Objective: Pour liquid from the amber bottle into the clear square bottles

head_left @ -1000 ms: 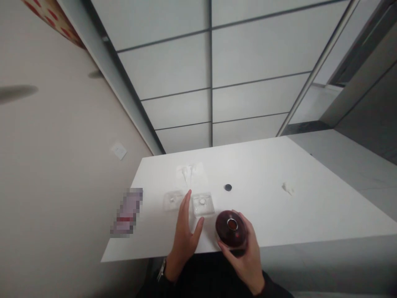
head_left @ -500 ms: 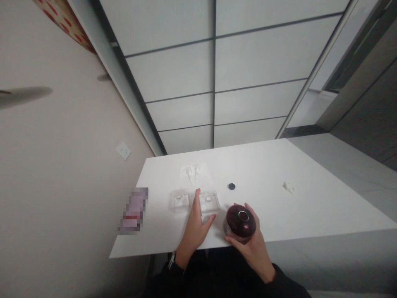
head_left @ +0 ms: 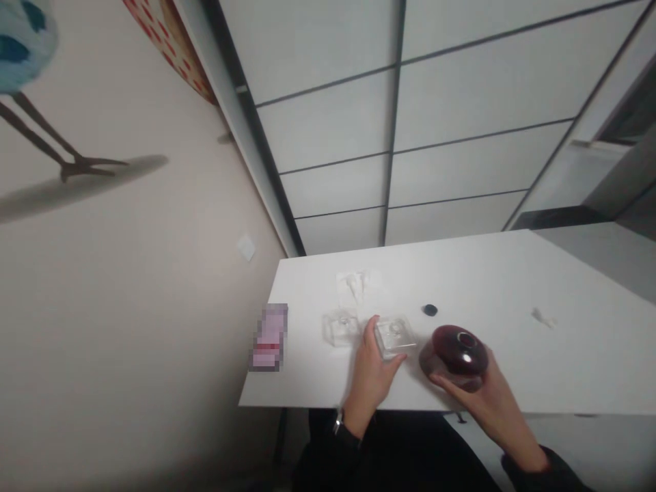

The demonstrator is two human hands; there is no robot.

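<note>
My right hand [head_left: 484, 389] is wrapped round a dark red, rounded bottle [head_left: 448, 362] with a shiny domed top and a ring-like opening, tilted over the front part of the table. My left hand [head_left: 374, 369] has its fingers along the left side and its thumb at the front of a clear square container [head_left: 397, 336] with a small round neck. Just left of that hand stands a similar clear square container [head_left: 342, 329]. A dark round cap [head_left: 430, 310] lies on the white table behind the red bottle.
Behind the containers, small white pieces [head_left: 356, 283] rest on a pale sheet. A crumpled white scrap [head_left: 543, 318] lies to the right. A blurred-out pink item [head_left: 270, 335] is at the left edge of the white table [head_left: 476, 266]. A wall and panelled sliding doors stand beyond.
The camera view has turned left, so everything appears farther right. My left hand has closed in round the clear container. The red bottle stays in my right hand and is more tilted.
</note>
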